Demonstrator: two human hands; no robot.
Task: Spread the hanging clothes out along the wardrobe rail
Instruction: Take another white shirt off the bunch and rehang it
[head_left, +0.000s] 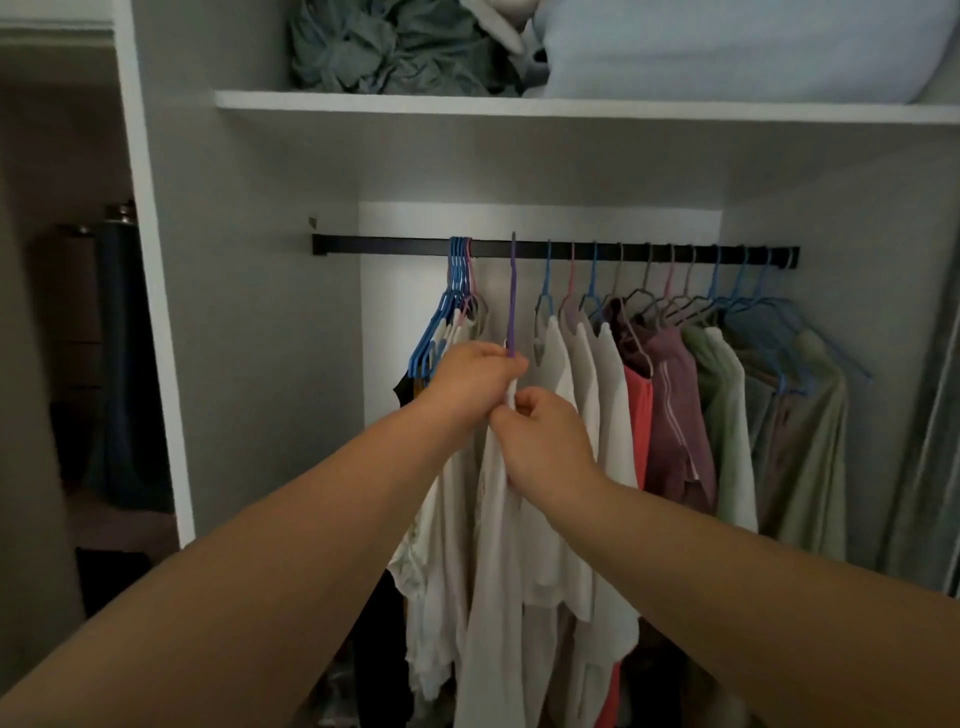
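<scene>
Together left hand (475, 376), right hand (540, 441) grip white garment (493, 545) on purple hanger (512, 296)

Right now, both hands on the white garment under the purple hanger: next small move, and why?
Probably let go of the white garment and reach the left hand to the bunched hangers. The purple hanger already hangs alone in a gap on the rail, and the hangers to its right look evenly spaced, but that cluster on its left is still packed tight.
</scene>
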